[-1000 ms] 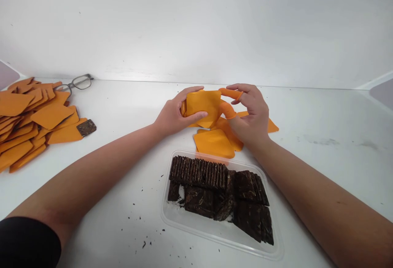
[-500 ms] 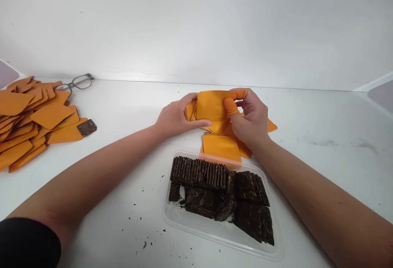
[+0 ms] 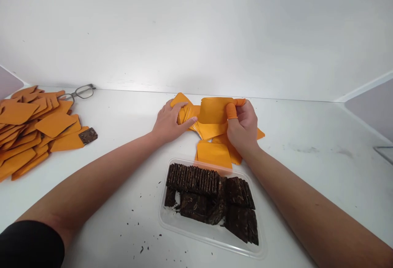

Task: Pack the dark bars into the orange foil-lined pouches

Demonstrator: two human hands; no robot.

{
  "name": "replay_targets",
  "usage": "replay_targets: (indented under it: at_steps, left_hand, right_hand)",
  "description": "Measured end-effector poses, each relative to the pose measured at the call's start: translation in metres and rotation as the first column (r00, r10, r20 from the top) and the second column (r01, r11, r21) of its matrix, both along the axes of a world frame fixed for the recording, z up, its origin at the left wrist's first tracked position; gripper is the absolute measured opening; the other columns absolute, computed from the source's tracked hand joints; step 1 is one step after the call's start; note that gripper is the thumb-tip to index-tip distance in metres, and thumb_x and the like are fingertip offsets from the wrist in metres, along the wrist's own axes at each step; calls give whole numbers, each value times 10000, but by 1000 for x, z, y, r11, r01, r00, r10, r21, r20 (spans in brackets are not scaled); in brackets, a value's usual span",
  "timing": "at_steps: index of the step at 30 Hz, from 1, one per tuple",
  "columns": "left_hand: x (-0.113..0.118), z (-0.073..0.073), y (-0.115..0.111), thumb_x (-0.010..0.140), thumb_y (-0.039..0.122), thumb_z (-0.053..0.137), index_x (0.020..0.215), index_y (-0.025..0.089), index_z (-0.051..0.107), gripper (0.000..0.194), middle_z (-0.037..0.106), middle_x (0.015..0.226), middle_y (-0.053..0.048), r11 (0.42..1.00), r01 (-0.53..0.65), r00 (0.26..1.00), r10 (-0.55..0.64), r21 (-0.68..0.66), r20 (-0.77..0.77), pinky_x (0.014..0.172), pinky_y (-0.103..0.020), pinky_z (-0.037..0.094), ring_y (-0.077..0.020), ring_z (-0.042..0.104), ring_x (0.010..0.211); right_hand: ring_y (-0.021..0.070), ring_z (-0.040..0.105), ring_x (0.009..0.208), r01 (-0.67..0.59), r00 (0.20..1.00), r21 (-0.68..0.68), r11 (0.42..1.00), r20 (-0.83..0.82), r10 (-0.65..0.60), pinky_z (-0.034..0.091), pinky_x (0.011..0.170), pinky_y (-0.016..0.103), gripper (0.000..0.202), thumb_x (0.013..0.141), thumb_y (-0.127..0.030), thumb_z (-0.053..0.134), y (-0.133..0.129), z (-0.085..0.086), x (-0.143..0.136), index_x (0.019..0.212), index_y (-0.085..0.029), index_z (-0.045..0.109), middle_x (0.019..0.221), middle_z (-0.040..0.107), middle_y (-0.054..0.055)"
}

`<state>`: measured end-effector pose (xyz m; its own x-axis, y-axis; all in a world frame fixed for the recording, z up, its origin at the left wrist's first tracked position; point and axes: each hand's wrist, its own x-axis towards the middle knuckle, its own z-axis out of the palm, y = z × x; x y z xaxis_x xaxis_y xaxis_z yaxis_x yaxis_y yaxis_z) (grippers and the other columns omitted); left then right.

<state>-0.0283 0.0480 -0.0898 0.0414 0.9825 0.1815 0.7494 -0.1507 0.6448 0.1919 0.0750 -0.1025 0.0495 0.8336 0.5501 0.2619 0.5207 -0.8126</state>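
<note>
My right hand (image 3: pixel 244 127), with orange finger cots on thumb and index finger, pinches a small orange paper envelope (image 3: pixel 216 111) by its right edge. My left hand (image 3: pixel 172 120) is closed round a fanned stack of orange envelopes (image 3: pixel 184 114) on the table, thumb on the near side and fingers behind. The held envelope stands just right of that stack, close to my left thumb. Below it lie more loose envelopes (image 3: pixel 215 153). Nearer to me is a clear plastic tub (image 3: pixel 211 245) with dark, thin pressed squares (image 3: pixel 192 178), many on edge in a row.
At the left is a large heap of orange envelopes (image 3: pixel 21 129), with one dark square (image 3: pixel 88 136) partly out of an envelope. Eyeglasses (image 3: pixel 84 91) lie behind the heap. Dark crumbs (image 3: pixel 143 248) dot the white table (image 3: pixel 123 227). A white wall (image 3: pixel 196 34) rises behind.
My right hand has drawn one envelope off to the right of the stack. The left thumb has come off that envelope and now lies by the stack. The view has shifted slightly.
</note>
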Motion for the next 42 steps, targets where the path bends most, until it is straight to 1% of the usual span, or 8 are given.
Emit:
replay_targets:
  at_steps: [9, 11, 15, 21, 26, 29, 33, 42]
  left_hand:
    - [0, -1, -1, 970, 627, 522, 1472, 246, 500, 630, 268, 1703, -182, 998, -48, 998, 46, -31, -45, 1283, -629, 201, -373, 194, 1616]
    - [-1, -1, 0, 987, 606, 495, 1394, 243, 554, 549, 326, 1676, -172, 997, -74, 997, 73, -23, -39, 1268, -630, 221, -383, 222, 1599]
    - [-3, -1, 2, 1022, 519, 441, 964, 220, 621, 353, 678, 1228, -119, 995, -98, 995, 98, 9, -23, 1184, -547, 364, -321, 516, 1338]
    - [-3, 1, 1, 1028, 486, 417, 760, 220, 487, 384, 680, 963, -64, 995, -94, 996, 93, 36, 15, 1106, -522, 396, -294, 549, 1197]
    - [-5, 0, 3, 1012, 501, 443, 1008, 241, 545, 280, 708, 1085, -60, 990, -131, 987, 126, 53, 100, 1106, -514, 404, -269, 613, 1151]
    - [-7, -3, 5, 983, 514, 505, 1267, 226, 493, 405, 732, 1051, -73, 988, -153, 979, 146, 37, 145, 1082, -511, 434, -252, 679, 1003]
    - [-9, -4, 7, 974, 522, 525, 1405, 200, 473, 540, 755, 926, -58, 992, -122, 980, 116, 22, 164, 1040, -484, 471, -247, 707, 944]
    - [-10, -2, 7, 998, 494, 489, 1090, 263, 715, 336, 686, 793, -26, 993, -91, 991, 83, 75, 103, 1046, -501, 456, -264, 654, 1025]
  right_hand:
    - [141, 629, 895, 53, 999, -41, 998, -10, -54, 573, 819, 323, 282, 988, -424, 657, -2, 4, 2, 991, -143, 643, 982, 652, 37]
    - [130, 622, 857, 62, 997, -49, 997, -36, -64, 570, 791, 306, 279, 984, -417, 665, -2, 5, 3, 958, -140, 637, 942, 646, 27]
    - [84, 569, 699, 48, 992, -104, 993, -108, -60, 525, 628, 222, 300, 1008, -439, 629, -2, 7, 3, 968, -141, 621, 843, 609, -2]
    - [30, 408, 506, 13, 992, -184, 983, -121, -36, 372, 448, 149, 295, 1021, -435, 618, -8, 12, 2, 1020, -140, 611, 704, 518, -58]
    - [36, 449, 522, -2, 994, -174, 985, -110, -18, 418, 475, 157, 277, 1027, -416, 612, -10, 12, 1, 1045, -140, 612, 717, 537, -53]
    - [38, 452, 522, -3, 994, -149, 989, -109, -13, 428, 484, 162, 284, 1033, -425, 601, -9, 10, 0, 1053, -142, 611, 714, 535, -54]
    - [38, 440, 511, 12, 993, -116, 993, -116, -25, 414, 474, 163, 306, 1030, -446, 599, -5, 7, 1, 1061, -142, 601, 697, 514, -62]
    - [34, 409, 506, 54, 991, -102, 993, -119, -66, 363, 443, 154, 324, 1037, -471, 576, 0, 0, 5, 1086, -151, 593, 713, 511, -55]
